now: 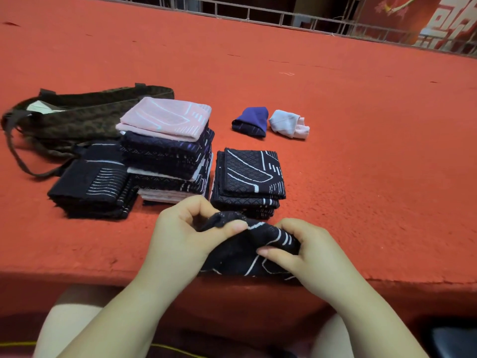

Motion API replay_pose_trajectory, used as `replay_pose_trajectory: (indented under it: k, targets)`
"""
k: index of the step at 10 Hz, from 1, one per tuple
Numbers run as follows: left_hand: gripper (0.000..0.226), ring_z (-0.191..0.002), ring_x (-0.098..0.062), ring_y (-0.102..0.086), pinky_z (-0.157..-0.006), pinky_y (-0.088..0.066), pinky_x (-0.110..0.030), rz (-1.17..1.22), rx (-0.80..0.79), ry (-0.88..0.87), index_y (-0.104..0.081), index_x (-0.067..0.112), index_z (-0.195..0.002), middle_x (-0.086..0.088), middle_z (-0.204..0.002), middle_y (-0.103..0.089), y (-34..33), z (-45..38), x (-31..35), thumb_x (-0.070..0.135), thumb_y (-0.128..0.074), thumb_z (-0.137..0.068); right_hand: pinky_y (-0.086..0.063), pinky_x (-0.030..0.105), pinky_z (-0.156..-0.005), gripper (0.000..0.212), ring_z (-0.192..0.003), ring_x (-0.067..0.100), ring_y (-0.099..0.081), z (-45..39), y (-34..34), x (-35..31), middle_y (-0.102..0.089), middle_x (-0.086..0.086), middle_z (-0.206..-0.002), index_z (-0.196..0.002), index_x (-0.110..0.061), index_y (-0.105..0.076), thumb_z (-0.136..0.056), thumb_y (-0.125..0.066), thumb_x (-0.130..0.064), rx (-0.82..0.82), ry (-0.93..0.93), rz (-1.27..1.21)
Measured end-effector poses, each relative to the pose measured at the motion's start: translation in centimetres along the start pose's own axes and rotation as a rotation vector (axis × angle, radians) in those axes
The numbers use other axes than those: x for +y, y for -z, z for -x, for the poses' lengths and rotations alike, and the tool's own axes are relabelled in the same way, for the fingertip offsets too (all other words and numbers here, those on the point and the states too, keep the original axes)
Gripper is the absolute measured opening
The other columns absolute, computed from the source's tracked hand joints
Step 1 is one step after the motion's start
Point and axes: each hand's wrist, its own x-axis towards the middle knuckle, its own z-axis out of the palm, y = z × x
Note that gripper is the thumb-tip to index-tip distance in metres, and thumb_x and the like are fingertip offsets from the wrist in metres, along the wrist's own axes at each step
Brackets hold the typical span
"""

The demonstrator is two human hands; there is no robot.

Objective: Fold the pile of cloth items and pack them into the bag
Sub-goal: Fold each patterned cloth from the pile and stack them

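Observation:
At the near edge of the red table (335,125), both hands hold a dark cloth with white lines (240,257). My left hand (185,236) pinches its bunched upper left corner. My right hand (304,251) grips its right side, thumb on top. Behind them lies a short stack of folded dark cloths (249,179). A taller stack of mixed dark and white folded cloths topped by a pink one (167,148) stands left of it, and a low dark stack (93,187) lies further left. The dark patterned bag (77,117) lies flat at the far left.
A rolled blue cloth (251,121) and a rolled pale grey and pink cloth (289,124) lie beyond the stacks at centre right. A metal railing (284,19) runs along the table's far edge. My knees show below the table's front edge.

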Motion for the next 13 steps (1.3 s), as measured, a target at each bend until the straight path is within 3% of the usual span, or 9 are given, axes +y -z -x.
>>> replay_pose_trajectory:
  k: [2, 3, 5, 7, 8, 9, 10, 11, 13]
  targets:
    - [0.01, -0.079, -0.001, -0.065, -0.074, -0.048, -0.014, -0.001, -0.047, -0.067, -0.074, 0.029, -0.086, 0.007, -0.082, -0.073, 0.6, 0.2, -0.5, 0.033, -0.066, -0.081, -0.044, 0.028, -0.068, 0.022, -0.069, 0.005, -0.056, 0.4, 1.6, 2.3, -0.063, -0.008, -0.073, -0.078, -0.027, -0.061, -0.071, -0.079, -0.039, -0.029, -0.163, 0.078]
    - [0.007, -0.07, -0.001, -0.063, -0.073, -0.049, -0.019, 0.066, 0.068, -0.017, -0.074, 0.033, -0.071, 0.01, -0.072, -0.071, 0.7, 0.0, -0.6, 0.033, -0.075, -0.064, -0.044, 0.022, -0.066, 0.02, -0.069, 0.001, -0.057, 0.7, 2.2, 3.4, -0.065, -0.011, -0.073, -0.078, -0.029, -0.062, -0.073, -0.078, -0.04, -0.054, -0.239, 0.078]
    - [0.018, -0.05, -0.001, -0.053, -0.052, -0.045, -0.015, 0.066, 0.193, 0.051, -0.062, 0.026, -0.052, 0.006, -0.053, -0.061, 0.5, 0.2, 0.1, 0.039, -0.074, -0.051, -0.04, 0.025, -0.056, 0.018, -0.055, 0.004, -0.052, 1.0, 3.5, 3.7, -0.068, -0.003, -0.068, -0.071, -0.021, -0.065, -0.074, -0.078, -0.032, -0.008, -0.284, -0.069]
    - [0.006, -0.062, 0.002, -0.062, -0.06, -0.046, -0.01, 0.041, 0.012, -0.022, -0.072, 0.018, -0.07, 0.007, -0.067, -0.071, -0.5, 0.5, 1.1, 0.019, -0.07, -0.075, -0.042, 0.007, -0.078, 0.034, -0.09, -0.015, -0.059, 0.7, 4.1, 0.8, -0.068, -0.026, -0.092, -0.094, -0.037, -0.066, -0.064, -0.068, -0.055, 0.097, -0.127, -0.113]
    - [0.012, -0.07, -0.002, -0.066, -0.065, -0.049, -0.013, 0.088, -0.048, -0.03, -0.073, 0.019, -0.077, 0.005, -0.075, -0.072, -1.3, 0.9, 1.5, 0.028, -0.066, -0.073, -0.04, 0.004, -0.082, 0.03, -0.096, -0.012, -0.059, 0.3, 2.0, -1.7, -0.066, -0.028, -0.099, -0.097, -0.036, -0.065, -0.072, -0.064, -0.053, 0.057, -0.002, -0.265]
    - [0.011, -0.076, 0.001, -0.066, -0.068, -0.047, -0.01, 0.04, -0.057, -0.08, -0.072, 0.025, -0.083, 0.011, -0.08, -0.071, -1.1, 0.9, 1.6, 0.029, -0.068, -0.073, -0.043, 0.011, -0.067, 0.008, -0.075, -0.003, -0.06, 0.0, 0.1, -2.4, -0.066, -0.019, -0.079, -0.08, -0.032, -0.064, -0.084, -0.064, -0.039, 0.063, 0.063, -0.31]
    - [0.006, -0.07, 0.003, -0.063, -0.066, -0.044, -0.008, -0.104, -0.007, -0.122, -0.071, 0.028, -0.077, 0.014, -0.073, -0.07, -0.6, 0.8, 1.4, 0.022, -0.073, -0.078, -0.043, 0.015, -0.063, 0.008, -0.068, -0.001, -0.057, -0.1, -0.5, -2.5, -0.064, -0.015, -0.073, -0.081, -0.032, -0.062, -0.083, -0.057, -0.038, 0.05, 0.074, -0.328]
    - [0.015, -0.063, 0.002, -0.06, -0.063, -0.044, -0.011, -0.136, 0.097, -0.086, -0.069, 0.026, -0.065, 0.012, -0.067, -0.069, 0.2, 0.1, 1.1, 0.041, -0.072, -0.068, -0.04, 0.012, -0.061, 0.012, -0.065, -0.003, -0.056, -0.4, -0.5, -2.7, -0.063, -0.016, -0.069, -0.076, -0.031, -0.062, -0.087, -0.06, -0.034, 0.029, 0.093, -0.334]
    - [0.033, -0.072, -0.011, -0.063, -0.075, -0.05, -0.029, -0.09, -0.311, 0.123, -0.067, 0.02, -0.082, -0.001, -0.075, -0.071, 1.8, -0.9, -0.5, 0.05, -0.07, -0.07, -0.043, 0.018, -0.062, 0.014, -0.064, -0.001, -0.057, -0.6, 0.2, -2.5, -0.065, -0.011, -0.069, -0.074, -0.025, -0.065, -0.088, -0.063, -0.026, 0.042, 0.022, -0.339]
